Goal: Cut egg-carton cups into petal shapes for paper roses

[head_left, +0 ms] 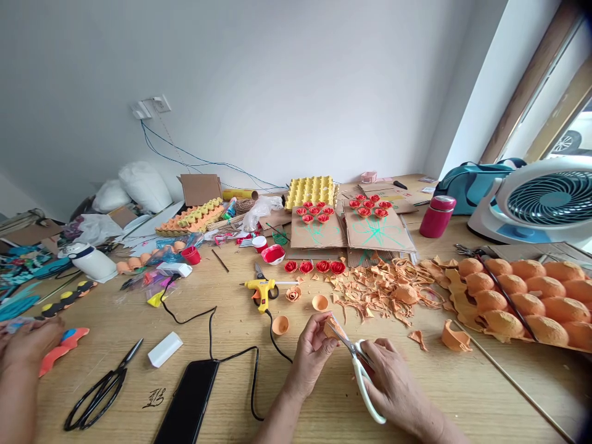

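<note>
Between the fingers of my left hand point(311, 353) is a small orange egg carton piece point(331, 328). My right hand point(393, 382) grips white-handled scissors point(369, 394), whose blades meet the piece. Just beyond my hands lie two cut orange egg carton cups point(320, 302) and a rolled orange paper flower point(293, 293). A yellow hot glue gun point(261, 295) rests to their left, over another pair of scissors. Orange trimmings point(379, 287) are heaped past my right hand, with an uncut orange egg tray point(527, 296) farther right.
Red flowers sit on two cardboard sheets point(319, 234) at the back. A black phone point(187, 401), black scissors point(104, 388) and a white box point(165, 349) lie left. Another person's hand point(32, 345) holds a red carton strip at far left. A fan point(541, 197) and red flask point(437, 216) stand right.
</note>
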Demonstrator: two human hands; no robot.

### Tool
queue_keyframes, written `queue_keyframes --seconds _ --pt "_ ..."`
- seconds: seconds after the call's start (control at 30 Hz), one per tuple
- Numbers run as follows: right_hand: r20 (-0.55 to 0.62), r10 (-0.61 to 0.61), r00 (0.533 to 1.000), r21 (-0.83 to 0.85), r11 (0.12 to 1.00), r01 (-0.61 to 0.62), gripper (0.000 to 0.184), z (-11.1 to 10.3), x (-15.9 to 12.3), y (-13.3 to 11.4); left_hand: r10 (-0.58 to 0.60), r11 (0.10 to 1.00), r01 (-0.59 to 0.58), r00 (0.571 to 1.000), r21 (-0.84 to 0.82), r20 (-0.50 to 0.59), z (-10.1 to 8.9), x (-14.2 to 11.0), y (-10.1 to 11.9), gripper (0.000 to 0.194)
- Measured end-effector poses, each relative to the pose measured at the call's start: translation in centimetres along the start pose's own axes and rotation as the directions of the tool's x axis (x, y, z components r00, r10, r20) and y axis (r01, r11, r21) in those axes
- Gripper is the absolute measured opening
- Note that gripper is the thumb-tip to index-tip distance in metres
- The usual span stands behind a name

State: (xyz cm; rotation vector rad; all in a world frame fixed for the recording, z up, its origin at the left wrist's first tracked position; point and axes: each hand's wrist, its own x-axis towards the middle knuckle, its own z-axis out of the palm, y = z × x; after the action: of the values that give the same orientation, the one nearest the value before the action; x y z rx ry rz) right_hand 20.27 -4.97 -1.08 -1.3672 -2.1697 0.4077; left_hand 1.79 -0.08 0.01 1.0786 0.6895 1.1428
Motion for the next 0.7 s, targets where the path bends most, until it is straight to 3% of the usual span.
queue_keyframes --seconds 0.37,0.7 --pt "-0.035 -0.052 0.998 0.014 0.999 0.052 0.024 -0.13 -0.15 0.14 -0.02 1.0 0.021 0.999 -0.018 0.042 0.08 -0.04 -0.16 0.038" --pt "-0.051 -0.065 0.997 0.017 0.998 0.066 0.026 0.06 -0.26 0.32 0.039 0.999 -0.039 0.999 0.023 0.024 -0.48 0.24 -0.35 0.04"
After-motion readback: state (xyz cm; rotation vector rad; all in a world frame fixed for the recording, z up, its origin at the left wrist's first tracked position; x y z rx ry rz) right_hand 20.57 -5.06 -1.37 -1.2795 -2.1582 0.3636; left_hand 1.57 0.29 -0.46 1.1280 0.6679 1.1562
